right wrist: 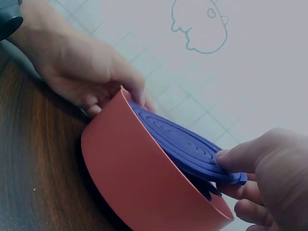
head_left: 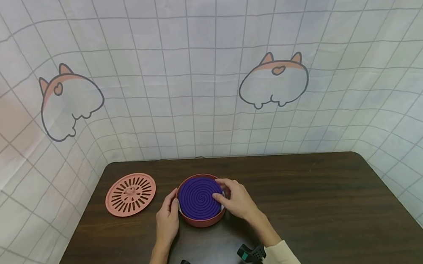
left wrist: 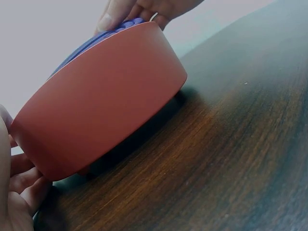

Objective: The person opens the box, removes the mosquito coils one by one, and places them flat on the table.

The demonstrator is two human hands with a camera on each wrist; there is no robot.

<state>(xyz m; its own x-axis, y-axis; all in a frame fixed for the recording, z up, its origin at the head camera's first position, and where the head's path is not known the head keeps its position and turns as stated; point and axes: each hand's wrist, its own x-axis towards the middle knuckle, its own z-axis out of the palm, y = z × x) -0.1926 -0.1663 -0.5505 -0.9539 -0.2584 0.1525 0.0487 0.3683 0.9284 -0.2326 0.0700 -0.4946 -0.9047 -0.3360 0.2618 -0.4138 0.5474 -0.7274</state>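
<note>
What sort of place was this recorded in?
Probably a makeshift indoor filming booth: creased white grid-patterned fabric encloses a dark wood-grain table, and the person wears black wrist devices.

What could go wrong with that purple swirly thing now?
The purple coil might bend or snap, since the right hand pinches it near one edge. It could also slip and drop back into the red bowl, because it sits tilted there. And the bowl might slide or tip if the left hand, holding its side, let go.
</note>
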